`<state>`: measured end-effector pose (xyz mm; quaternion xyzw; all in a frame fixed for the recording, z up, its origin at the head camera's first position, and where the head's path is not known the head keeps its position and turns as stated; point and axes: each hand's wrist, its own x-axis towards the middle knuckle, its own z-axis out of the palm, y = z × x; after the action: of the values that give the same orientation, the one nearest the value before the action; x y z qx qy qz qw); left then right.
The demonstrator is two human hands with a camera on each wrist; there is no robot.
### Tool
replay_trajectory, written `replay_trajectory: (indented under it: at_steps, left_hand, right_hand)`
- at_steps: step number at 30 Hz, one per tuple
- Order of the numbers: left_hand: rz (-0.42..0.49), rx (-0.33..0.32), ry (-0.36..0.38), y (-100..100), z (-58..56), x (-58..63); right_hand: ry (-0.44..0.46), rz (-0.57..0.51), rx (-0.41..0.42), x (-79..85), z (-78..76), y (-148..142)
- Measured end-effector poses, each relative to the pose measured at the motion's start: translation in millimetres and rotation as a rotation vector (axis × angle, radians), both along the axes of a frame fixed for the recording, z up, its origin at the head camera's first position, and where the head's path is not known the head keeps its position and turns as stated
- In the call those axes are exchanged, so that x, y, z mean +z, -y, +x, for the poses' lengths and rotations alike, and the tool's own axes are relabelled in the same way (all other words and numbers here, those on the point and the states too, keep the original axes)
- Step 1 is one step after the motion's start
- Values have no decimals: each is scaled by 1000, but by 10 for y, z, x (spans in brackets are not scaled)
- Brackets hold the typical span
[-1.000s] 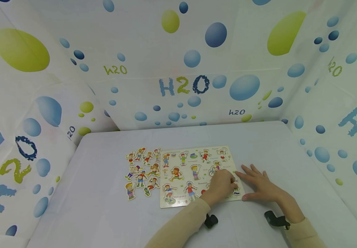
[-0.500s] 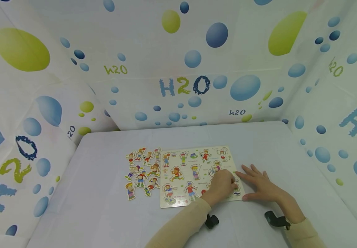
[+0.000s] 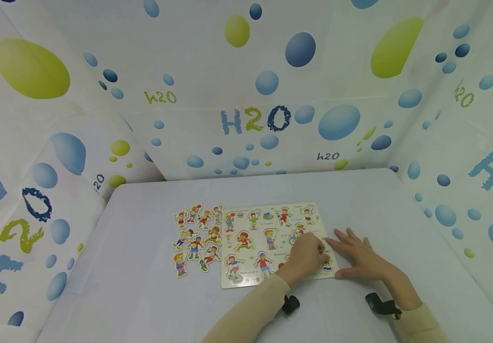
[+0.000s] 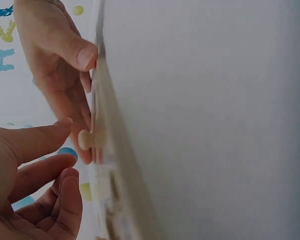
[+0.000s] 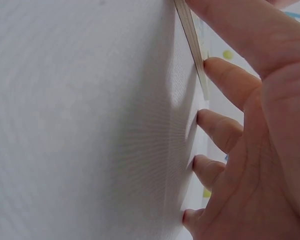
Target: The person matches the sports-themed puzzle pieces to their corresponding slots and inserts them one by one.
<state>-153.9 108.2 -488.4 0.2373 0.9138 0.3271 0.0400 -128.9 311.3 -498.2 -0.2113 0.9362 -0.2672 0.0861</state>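
Note:
A wooden puzzle board (image 3: 239,283) printed with sports figures lies flat on the table. My left hand (image 3: 304,255) reaches over its lower right part. In the left wrist view, a small pale knob (image 4: 84,139) stands up from the board, just beyond the parted thumb and forefinger, with neither seen closing on it. The other left fingers are loosely bent. Against the board's right edge rests my right hand (image 3: 359,257), fingers spread, thumb at the near corner. Its outer fingertips (image 5: 202,162) touch the tablecloth. The left hand hides part of the board.
Several loose cut-out figure pieces (image 3: 195,247) lie left of the board, close together. White cloth (image 3: 135,286) covers the table. A printed H2O sheet (image 3: 203,57) encloses the back and sides. Black wrist cameras (image 3: 379,305) sit at both wrists.
Both hands, the board and the loose pieces stay almost in place. Only a very slight shift of the left hand and of the whole head view shows.

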Motion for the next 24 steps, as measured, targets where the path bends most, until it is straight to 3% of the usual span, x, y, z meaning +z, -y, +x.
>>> replay_trajectory:
  at_steps: [7,11,16,24]
  left_hand:
    - [8,13,-27,93,5,173]
    - [64,3,-44,216,-3,260]
    - [165,2,-42,468,-4,407]
    - [237,67,-51,957,-26,550]
  right_hand:
    - [13,6,-12,-5,-1,-4]
    - [13,16,-13,-7,0,4]
    - [19,21,-15,22,10,11]
    - [21,58,-26,4,2,19]
